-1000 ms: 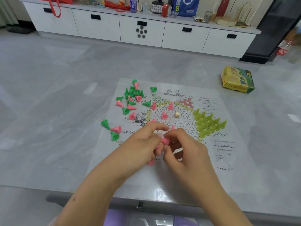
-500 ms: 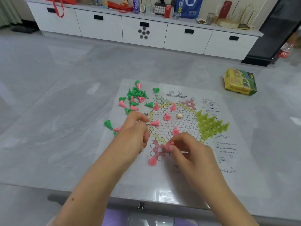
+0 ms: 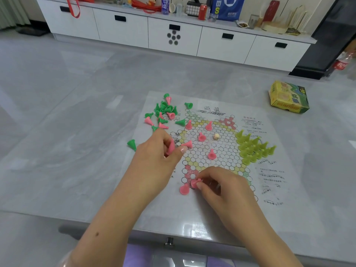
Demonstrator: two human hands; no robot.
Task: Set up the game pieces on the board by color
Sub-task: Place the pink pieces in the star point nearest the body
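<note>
Now, right hand [image 3: 221, 185]: its grip pinches a pink cone [image 3: 195, 183], setting it on the board's [image 3: 215, 151] near pink corner.
Left hand [image 3: 159, 153]: its grip is curled round another pink piece [image 3: 171, 147], off to the left of the right grip and farther from the person.
Done: the yellow-green pieces [image 3: 254, 149] stand packed in their corner, to the right of both grips; one pink cone [image 3: 184, 189] stands just left of the right grip.
Left: about five pink cones [image 3: 201, 137] are scattered on the cells beyond the grips; more pink lies mixed with the green heap [image 3: 163, 109] past the left grip.
Progress: I judge one colour finished, pink barely begun, green untouched.
Also: a small die [image 3: 216, 136] sits mid-board; a box [image 3: 288, 97] lies on the tabletop [image 3: 77, 151].
</note>
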